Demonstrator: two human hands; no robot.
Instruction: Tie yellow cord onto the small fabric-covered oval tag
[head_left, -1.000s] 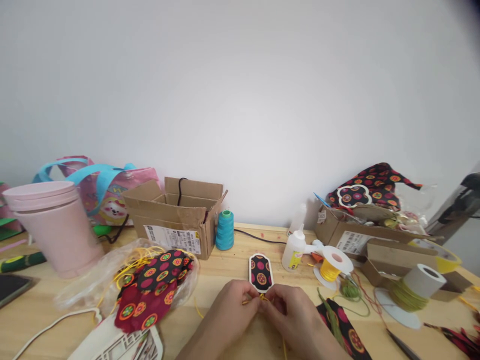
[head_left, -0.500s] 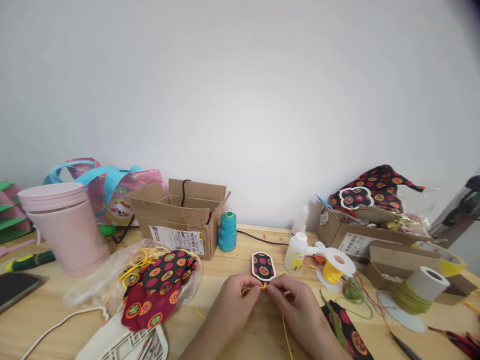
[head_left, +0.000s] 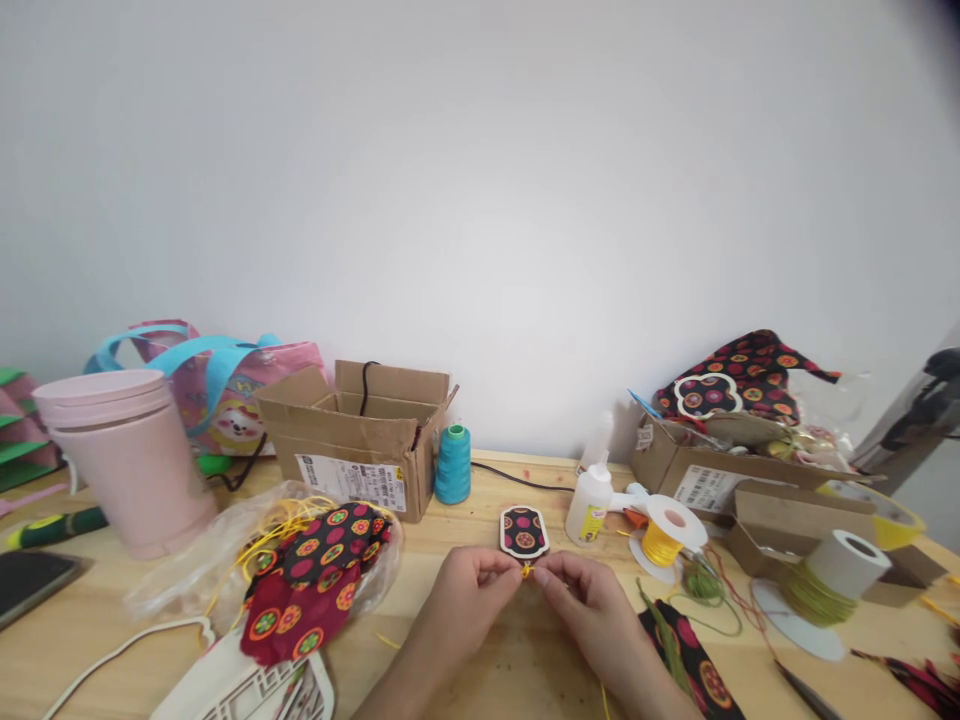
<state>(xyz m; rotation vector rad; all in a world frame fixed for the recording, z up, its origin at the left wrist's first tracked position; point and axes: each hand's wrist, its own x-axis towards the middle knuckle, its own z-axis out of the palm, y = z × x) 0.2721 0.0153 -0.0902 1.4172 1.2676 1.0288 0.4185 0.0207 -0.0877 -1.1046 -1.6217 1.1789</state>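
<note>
A small oblong tag [head_left: 524, 530] covered in black fabric with red and orange circles, edged in white, is held over the wooden table [head_left: 465, 520]. At its near end sits a knot of yellow cord [head_left: 526, 570]. My left hand [head_left: 466, 590] pinches the cord on the left of the knot, and my right hand [head_left: 585, 600] pinches it on the right. The fingertips of both hands almost meet below the tag. A short length of yellow cord [head_left: 604, 698] shows at the bottom edge under my right wrist.
A clear bag with yellow cord and patterned fabric [head_left: 307, 570] lies left, beside a pink tub [head_left: 131, 460] and an open carton [head_left: 360, 435]. A teal thread cone [head_left: 453, 463], glue bottle [head_left: 589, 500], yellow cord spool [head_left: 667, 530], green cord spool [head_left: 829, 580] and more cartons [head_left: 720, 475] stand right.
The tag has tipped up and looks shorter. My fingers have drawn closer on the knot, and the yellow cord that trailed toward me has shortened to a stub by the bottom edge.
</note>
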